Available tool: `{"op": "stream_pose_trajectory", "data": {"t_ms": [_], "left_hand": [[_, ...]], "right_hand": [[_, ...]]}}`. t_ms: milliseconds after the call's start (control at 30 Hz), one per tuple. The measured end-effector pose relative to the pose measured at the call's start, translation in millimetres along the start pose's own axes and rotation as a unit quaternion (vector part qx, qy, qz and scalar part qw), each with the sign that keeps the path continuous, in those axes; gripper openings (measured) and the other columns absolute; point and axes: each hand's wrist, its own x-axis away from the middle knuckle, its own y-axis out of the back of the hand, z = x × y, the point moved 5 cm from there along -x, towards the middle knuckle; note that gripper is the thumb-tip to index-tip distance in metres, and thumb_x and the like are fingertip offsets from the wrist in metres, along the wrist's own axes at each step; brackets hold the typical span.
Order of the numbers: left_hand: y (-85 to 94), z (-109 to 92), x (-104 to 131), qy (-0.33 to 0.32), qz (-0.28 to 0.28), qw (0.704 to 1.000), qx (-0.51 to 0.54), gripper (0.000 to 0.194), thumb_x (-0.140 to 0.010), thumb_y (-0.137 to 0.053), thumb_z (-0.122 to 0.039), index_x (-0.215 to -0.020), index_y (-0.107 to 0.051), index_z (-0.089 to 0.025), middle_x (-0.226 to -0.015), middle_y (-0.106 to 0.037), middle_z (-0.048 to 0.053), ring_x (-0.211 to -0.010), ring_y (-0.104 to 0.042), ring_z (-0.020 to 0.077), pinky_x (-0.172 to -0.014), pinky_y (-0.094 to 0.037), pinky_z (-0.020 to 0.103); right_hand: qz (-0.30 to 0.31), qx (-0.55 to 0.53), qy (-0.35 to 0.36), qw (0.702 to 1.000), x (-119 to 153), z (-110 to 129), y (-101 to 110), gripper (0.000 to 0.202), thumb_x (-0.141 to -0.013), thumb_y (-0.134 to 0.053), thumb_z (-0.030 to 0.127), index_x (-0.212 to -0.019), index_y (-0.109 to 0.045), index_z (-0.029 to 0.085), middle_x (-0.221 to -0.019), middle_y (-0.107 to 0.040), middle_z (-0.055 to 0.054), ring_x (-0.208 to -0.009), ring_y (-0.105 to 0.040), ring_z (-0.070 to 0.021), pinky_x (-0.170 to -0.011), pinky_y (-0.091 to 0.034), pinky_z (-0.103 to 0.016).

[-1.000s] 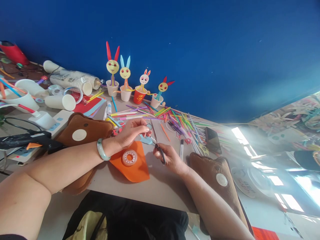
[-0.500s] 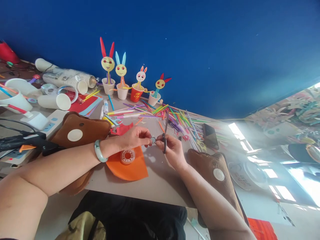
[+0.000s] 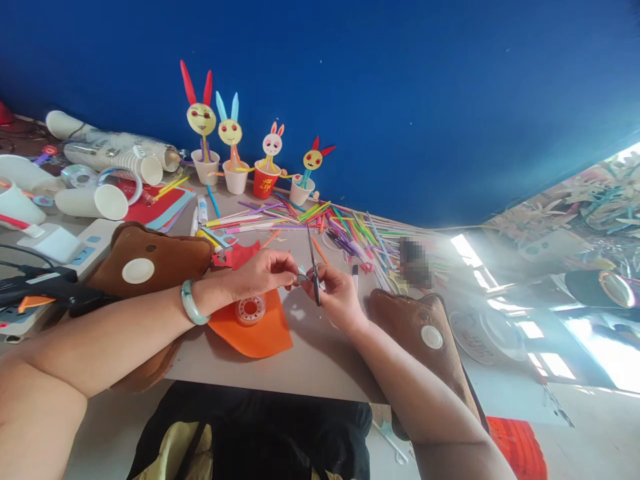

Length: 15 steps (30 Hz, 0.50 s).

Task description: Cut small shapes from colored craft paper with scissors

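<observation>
Both forearms are bare, without sleeves. A pale green jade bangle [image 3: 193, 302] rings the left wrist, just behind the left hand [image 3: 260, 272]. Dark trousers [image 3: 280, 433] cover the lap.

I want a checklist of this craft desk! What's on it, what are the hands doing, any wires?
Surface: grey table, partly covered by an orange paper sheet.
Job's things: scissors and a small round paper piece, held between both hands above the table.
Clutter: tape roll on the orange sheet; coloured sticks scattered behind; four bunny figures in cups; paper cups lying on their sides; glue gun; two brown pads.
Hands: left hand pinches the paper piece; right hand grips the scissors.
Cables: black cable at far left.
Surroundings: blue wall behind.
</observation>
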Motion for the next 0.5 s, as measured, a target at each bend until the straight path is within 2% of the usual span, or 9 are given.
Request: {"op": "stream_pose_trajectory", "data": {"t_ms": [167, 267, 367, 500], "left_hand": [[-3.2, 7, 0, 0.015, 0.011, 1.0, 0.014, 0.017, -0.079, -0.074, -0.031, -0.084, -0.067, -0.017, -0.08, -0.067, 0.001, -0.075, -0.062, 0.014, -0.069, -0.047, 0.027], [-3.3, 4, 1, 0.008, 0.0, 1.0, 0.014, 0.018, -0.08, -0.074, -0.033, -0.082, -0.067, -0.016, -0.077, -0.068, 0.002, -0.073, -0.062, 0.014, -0.069, -0.047, 0.028], [1.9, -8, 3, -0.009, -0.054, 0.998, 0.017, 0.02, -0.081, -0.074, -0.035, -0.079, -0.066, -0.017, -0.073, -0.067, 0.001, -0.072, -0.063, 0.0139, -0.071, -0.047, 0.028], [8.5, -18, 3, -0.011, -0.117, 0.991, 0.059, 0.022, -0.08, -0.073, -0.036, -0.077, -0.065, -0.017, -0.074, -0.069, 0.002, -0.074, -0.065, 0.0147, -0.073, -0.048, 0.029]], "right_hand": [[-0.009, -0.03, -0.021, 0.999, 0, -4, -1, 0.032, -0.072, -0.079, 0.04, -0.063, -0.055, 0.02, -0.065, -0.055, 0.001, -0.062, -0.047, -0.0135, -0.06, -0.039, -0.028], [-0.013, -0.035, -0.027, 0.999, 0, -2, 0, 0.035, -0.073, -0.078, 0.045, -0.064, -0.055, 0.02, -0.065, -0.055, 0.001, -0.062, -0.047, -0.0135, -0.06, -0.04, -0.028], [-0.004, -0.016, -0.027, 1.0, 0, 5, 1, 0.038, -0.078, -0.072, 0.053, -0.069, -0.056, 0.02, -0.066, -0.055, 0.001, -0.061, -0.045, -0.0125, -0.06, -0.039, -0.027], [0.052, 0.013, -0.013, 0.998, 1, 9, -3, 0.049, -0.079, -0.065, 0.066, -0.075, -0.055, 0.018, -0.074, -0.058, -0.001, -0.065, -0.047, -0.0129, -0.061, -0.039, -0.026]]}}
